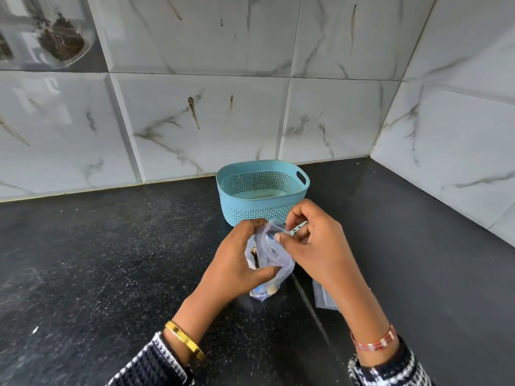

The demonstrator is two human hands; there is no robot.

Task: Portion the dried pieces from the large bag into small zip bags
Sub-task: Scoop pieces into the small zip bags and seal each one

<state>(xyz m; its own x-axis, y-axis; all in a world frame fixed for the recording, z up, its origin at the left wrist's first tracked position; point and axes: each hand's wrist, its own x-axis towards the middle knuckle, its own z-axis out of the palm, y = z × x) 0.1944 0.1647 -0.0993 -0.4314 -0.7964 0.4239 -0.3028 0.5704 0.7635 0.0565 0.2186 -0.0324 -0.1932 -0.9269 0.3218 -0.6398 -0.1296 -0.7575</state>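
Black speckled stone counter (117, 260) under marble-look tiles. Just in front of the perforated teal plastic basket (262, 190), both hands hold a clear plastic zip bag (269, 257) upright, mouth uppermost. Left hand (237, 263) grips its side; right hand (315, 240) pinches the top edge. Dark dried pieces (255, 257) show inside.

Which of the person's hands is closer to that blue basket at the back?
The right hand. Its knuckles overlap the blue basket's front wall in the picture, just below the rim. The left hand sits lower and nearer the person, gripping the clear bag.
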